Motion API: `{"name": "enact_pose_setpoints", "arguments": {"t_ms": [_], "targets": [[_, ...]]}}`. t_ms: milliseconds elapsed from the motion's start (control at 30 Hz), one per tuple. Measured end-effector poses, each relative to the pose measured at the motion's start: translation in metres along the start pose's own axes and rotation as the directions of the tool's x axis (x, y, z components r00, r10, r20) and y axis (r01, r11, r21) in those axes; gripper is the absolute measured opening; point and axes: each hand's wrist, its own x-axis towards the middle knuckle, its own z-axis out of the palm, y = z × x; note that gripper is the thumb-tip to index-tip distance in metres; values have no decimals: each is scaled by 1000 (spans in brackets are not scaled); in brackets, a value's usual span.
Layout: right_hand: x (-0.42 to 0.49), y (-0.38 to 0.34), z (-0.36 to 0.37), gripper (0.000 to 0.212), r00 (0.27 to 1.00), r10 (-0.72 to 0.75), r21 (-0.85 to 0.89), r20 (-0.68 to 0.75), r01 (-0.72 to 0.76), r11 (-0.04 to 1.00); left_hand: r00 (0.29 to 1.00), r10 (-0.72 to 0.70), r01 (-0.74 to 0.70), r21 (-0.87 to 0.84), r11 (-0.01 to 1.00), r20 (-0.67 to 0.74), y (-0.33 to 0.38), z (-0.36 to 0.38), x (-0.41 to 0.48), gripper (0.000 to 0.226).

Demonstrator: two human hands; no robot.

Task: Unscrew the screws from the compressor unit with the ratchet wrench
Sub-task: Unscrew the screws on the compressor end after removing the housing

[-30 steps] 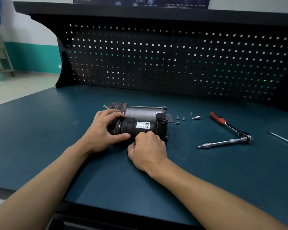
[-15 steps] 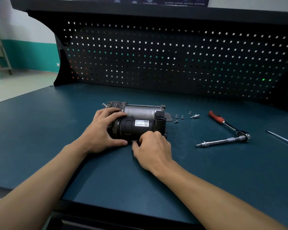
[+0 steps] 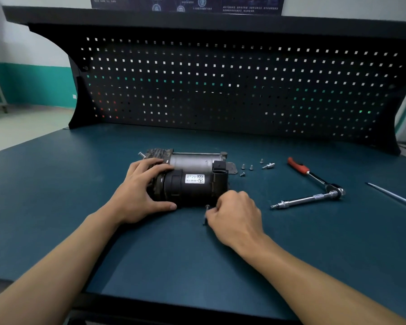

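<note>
The left hand (image 3: 138, 191) has its fingers wrapped round the compressor unit (image 3: 192, 186) on the counter (image 3: 56, 184), and the right hand (image 3: 234, 214) fingers pinch a long screw (image 3: 207, 207) at its near side, which I'd say wants drawing straight out, with the ratchet wrench (image 3: 314, 181) lying unused.

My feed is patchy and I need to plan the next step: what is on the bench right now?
Compressor: one, black and silver, mid-table.
Wrench: one, red handle, silver extension bar, right of the compressor.
Loose screws: four, silver, between compressor and wrench.
Fitting: one, silver, beside the loose screws.
Long screw: one, dark, just in front of the compressor.
Rod: one, silver, right table edge.
Table: one, teal.
Pegboard: one, black, behind the table.
Left hand: grips the compressor's left end.
Right hand: pinches the long screw.
</note>
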Motion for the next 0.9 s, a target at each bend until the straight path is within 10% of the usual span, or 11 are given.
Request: {"name": "enact_pose_setpoints", "arguments": {"t_ms": [333,600,733,900], "targets": [[-34,20,-23,39,1000,-26,121,7,25,992,1000,-12,12,2,1000,-3,-2,1,-2,90],[6,-9,-20,24,946,33,17,323,-41,999,999,1,5,146,989,-39,15,6,-10,95],[19,4,-44,30,891,-82,247,446,-35,968,998,22,-12,181,983,-55,19,5,-10,93],[52,64,-71,21,977,-58,414,206,-33,910,956,260,-191,384,903,-137,36,16,-7,72]]}}
